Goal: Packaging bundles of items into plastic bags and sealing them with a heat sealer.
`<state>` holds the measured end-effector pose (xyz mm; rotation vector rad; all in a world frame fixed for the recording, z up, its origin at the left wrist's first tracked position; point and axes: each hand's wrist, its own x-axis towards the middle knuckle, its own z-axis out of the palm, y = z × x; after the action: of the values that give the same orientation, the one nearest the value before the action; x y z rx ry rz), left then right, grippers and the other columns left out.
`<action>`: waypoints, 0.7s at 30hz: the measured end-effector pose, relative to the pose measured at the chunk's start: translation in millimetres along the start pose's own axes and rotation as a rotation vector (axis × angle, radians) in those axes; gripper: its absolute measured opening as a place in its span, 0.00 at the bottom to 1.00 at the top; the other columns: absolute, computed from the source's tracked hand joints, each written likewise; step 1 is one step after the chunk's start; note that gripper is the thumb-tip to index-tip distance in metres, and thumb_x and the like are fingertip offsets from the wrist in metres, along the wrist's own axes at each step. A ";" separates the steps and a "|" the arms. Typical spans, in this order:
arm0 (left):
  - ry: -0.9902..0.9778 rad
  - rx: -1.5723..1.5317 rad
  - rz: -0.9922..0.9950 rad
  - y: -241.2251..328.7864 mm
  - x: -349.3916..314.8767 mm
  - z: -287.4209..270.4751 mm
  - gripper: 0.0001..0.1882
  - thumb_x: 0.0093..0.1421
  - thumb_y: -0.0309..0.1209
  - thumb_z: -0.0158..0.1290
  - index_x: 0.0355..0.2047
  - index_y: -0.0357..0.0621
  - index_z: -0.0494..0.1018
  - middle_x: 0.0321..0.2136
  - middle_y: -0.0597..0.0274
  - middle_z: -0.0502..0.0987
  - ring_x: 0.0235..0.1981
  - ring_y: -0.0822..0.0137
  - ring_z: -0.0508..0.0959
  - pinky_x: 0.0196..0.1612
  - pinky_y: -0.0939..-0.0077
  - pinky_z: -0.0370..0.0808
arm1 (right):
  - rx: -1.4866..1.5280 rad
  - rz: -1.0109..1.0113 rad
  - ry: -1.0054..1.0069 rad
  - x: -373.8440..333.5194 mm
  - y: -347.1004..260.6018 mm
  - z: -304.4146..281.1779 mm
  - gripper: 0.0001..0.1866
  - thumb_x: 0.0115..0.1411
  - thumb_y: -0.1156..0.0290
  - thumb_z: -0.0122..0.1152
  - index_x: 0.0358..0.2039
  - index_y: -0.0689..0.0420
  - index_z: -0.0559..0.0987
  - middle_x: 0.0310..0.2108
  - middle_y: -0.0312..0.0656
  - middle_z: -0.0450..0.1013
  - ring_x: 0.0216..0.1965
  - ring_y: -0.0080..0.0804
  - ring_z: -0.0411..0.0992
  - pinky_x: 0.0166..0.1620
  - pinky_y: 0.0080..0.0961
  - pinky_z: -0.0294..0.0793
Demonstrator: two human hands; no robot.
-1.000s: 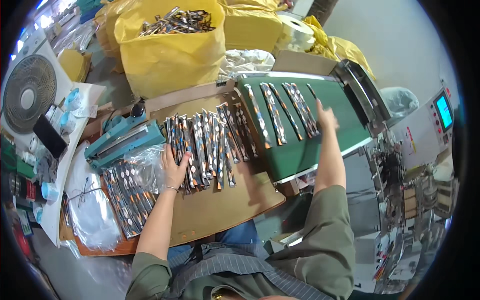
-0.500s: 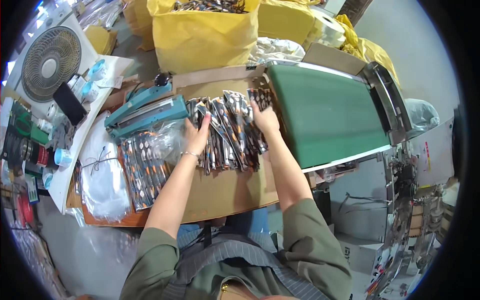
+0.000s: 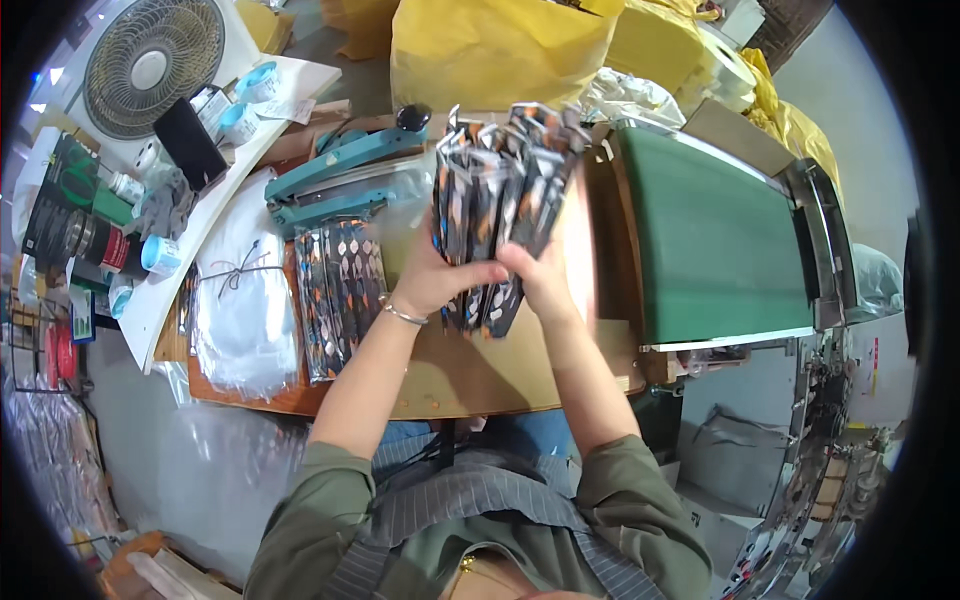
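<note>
Between my two hands, above the cardboard, is a thick bundle of slim dark packets [image 3: 490,190] with a white and orange pattern. My left hand [image 3: 440,280] wraps its left side, thumb across the front. On the right side my right hand [image 3: 540,275] grips it, its thumb close to the left one. The bundle stands roughly upright, its upper ends fanned and blurred by motion. Left of my left hand lies a row of similar packets [image 3: 340,295] in clear wrap. Behind that row sits a teal bar sealer [image 3: 345,170].
Clear plastic bags [image 3: 245,320] tied with a cord lie at the table's left. A green conveyor belt [image 3: 720,235] borders the right side. Beyond the table stands a large yellow sack [image 3: 500,55]. A white shelf [image 3: 160,310] at left carries a fan [image 3: 150,70] and tape rolls.
The loose packets, spread on the cardboard before, are now gathered and lifted as one bundle between both hands. My hands have come closer together. The whole view has shifted.
</note>
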<state>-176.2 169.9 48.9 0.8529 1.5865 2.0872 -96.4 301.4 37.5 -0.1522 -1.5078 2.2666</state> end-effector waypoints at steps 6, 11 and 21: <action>-0.195 0.206 -0.065 11.3 -22.1 -31.0 0.65 0.26 0.35 0.75 0.63 0.37 0.47 0.55 0.55 0.64 0.55 0.64 0.65 0.59 0.68 0.60 | -0.129 -0.097 -0.255 -15.9 -31.9 7.8 0.64 0.34 0.71 0.79 0.65 0.57 0.43 0.56 0.47 0.60 0.57 0.33 0.60 0.58 0.31 0.60; -0.358 0.129 -0.197 23.9 -27.7 -8.9 0.45 0.35 0.31 0.71 0.54 0.36 0.62 0.47 0.57 0.72 0.47 0.68 0.72 0.50 0.73 0.70 | -0.185 -0.113 -0.131 -35.5 -40.8 40.8 0.54 0.36 0.68 0.77 0.62 0.58 0.54 0.53 0.47 0.62 0.55 0.32 0.62 0.57 0.29 0.61; -0.304 -0.845 -0.518 -43.0 -164.6 15.6 0.41 0.53 0.60 0.49 0.60 0.48 0.56 0.57 0.58 0.61 0.55 0.58 0.65 0.58 0.59 0.64 | -0.140 0.383 -0.332 -83.5 -20.3 25.8 0.31 0.45 0.67 0.66 0.50 0.64 0.72 0.46 0.50 0.72 0.50 0.36 0.68 0.54 0.27 0.64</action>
<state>-46.1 90.4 -28.2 0.3652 0.5619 1.8476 -22.9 252.9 55.2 -0.1160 -1.9514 2.5800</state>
